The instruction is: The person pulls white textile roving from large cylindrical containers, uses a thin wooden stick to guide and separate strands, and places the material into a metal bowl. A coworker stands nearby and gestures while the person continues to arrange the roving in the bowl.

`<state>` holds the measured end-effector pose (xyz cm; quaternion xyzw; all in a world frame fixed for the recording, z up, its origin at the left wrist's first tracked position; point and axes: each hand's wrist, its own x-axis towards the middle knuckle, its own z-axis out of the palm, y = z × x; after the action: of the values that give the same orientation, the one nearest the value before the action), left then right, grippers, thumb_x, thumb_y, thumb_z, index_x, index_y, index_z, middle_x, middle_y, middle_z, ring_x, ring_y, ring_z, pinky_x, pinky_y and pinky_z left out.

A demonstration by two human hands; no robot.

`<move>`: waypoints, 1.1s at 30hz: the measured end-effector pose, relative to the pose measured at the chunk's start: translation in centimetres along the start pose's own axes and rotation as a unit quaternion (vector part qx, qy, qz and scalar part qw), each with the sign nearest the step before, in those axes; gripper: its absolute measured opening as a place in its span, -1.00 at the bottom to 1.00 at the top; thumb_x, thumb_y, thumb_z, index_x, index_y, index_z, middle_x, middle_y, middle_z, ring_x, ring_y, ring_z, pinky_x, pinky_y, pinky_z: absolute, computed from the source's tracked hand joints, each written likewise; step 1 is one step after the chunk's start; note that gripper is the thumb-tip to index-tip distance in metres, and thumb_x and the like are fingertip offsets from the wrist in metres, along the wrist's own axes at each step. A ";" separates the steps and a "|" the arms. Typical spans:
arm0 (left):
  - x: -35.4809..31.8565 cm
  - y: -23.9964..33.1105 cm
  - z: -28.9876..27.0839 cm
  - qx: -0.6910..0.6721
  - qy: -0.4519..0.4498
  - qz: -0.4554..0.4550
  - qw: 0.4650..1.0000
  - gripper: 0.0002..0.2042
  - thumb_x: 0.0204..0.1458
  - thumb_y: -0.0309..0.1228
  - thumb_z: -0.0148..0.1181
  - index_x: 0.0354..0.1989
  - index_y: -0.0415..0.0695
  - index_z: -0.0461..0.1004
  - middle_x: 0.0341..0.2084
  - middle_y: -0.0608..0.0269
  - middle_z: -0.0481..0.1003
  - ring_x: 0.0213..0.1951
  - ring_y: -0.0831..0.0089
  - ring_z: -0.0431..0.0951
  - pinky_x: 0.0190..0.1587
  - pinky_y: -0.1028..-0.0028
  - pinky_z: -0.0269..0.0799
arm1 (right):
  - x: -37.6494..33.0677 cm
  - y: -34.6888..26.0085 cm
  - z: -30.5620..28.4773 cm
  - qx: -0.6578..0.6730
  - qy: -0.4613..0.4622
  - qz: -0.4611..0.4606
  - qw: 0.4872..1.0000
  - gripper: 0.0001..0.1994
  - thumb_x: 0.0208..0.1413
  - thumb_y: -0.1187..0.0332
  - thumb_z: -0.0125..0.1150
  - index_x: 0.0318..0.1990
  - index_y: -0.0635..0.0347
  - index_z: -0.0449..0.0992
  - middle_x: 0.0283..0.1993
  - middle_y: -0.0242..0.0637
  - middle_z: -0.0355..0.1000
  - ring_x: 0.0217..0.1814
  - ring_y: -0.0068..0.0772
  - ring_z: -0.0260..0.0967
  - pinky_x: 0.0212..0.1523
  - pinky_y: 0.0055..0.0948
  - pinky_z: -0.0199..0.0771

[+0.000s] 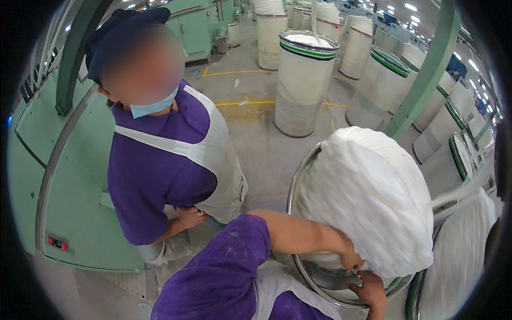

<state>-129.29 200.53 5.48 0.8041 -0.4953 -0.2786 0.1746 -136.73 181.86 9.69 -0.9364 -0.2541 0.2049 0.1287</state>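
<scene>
A big, soft mound of white coiled sliver (368,192) bulges above a round can with a shiny metal rim (290,197), at the right in front of me. My left hand (351,258) presses into the mound's near lower side, its fingers curled into the fibre. Just below it, my right hand (370,290) is over the can's near rim, thumb and fingers apart beside the sliver's lower edge. Between mound and near rim, part of the can's inside shows. The mound hides the far part of the can.
A person in a purple shirt and white apron (216,154) stands close on my left, by a green machine (80,213). A tall can with a green band (304,85) stands ahead. More sliver-filled cans line the right, behind a slanted green post (426,69). Another sliver mass (458,261) sits right beside mine.
</scene>
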 end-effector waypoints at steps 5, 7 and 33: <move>-0.2 -0.4 -0.5 0.018 -0.012 0.003 1.000 -0.52 -0.07 -0.12 0.20 0.06 -0.02 0.47 0.04 0.10 0.45 0.10 0.10 0.39 0.15 0.18 0.24 | -0.2 -1.2 -0.1 -0.015 -0.024 -0.005 1.000 -0.45 -0.17 0.08 0.39 -0.03 0.22 0.48 -0.09 -0.01 0.48 -0.03 0.06 0.42 -0.01 -0.10 0.38; -0.6 -1.0 -1.4 -0.016 -0.070 -0.004 0.997 -0.45 -0.02 -0.09 0.15 0.16 -0.04 0.38 0.13 0.08 0.38 0.17 0.08 0.33 0.20 0.17 0.19 | 0.4 -2.0 -0.3 -0.031 -0.015 0.003 0.999 -0.44 -0.11 0.08 0.34 0.02 0.21 0.42 -0.08 0.02 0.46 -0.02 0.08 0.40 0.01 -0.08 0.37; -7.9 -10.8 -11.9 -0.007 0.159 -0.157 0.975 -0.62 0.10 -0.25 0.02 0.06 -0.12 0.45 0.07 -0.03 0.42 0.13 0.09 0.38 0.18 0.25 0.27 | 10.2 -2.1 -12.1 0.070 0.021 -0.063 0.995 -0.50 -0.01 -0.04 0.25 -0.12 0.24 0.57 -0.17 -0.03 0.53 -0.13 0.04 0.47 -0.13 -0.20 0.43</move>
<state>-117.18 212.48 10.98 0.9045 -0.3268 -0.1748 0.2108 -124.16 187.32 17.80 -0.9113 -0.2951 0.1938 0.2117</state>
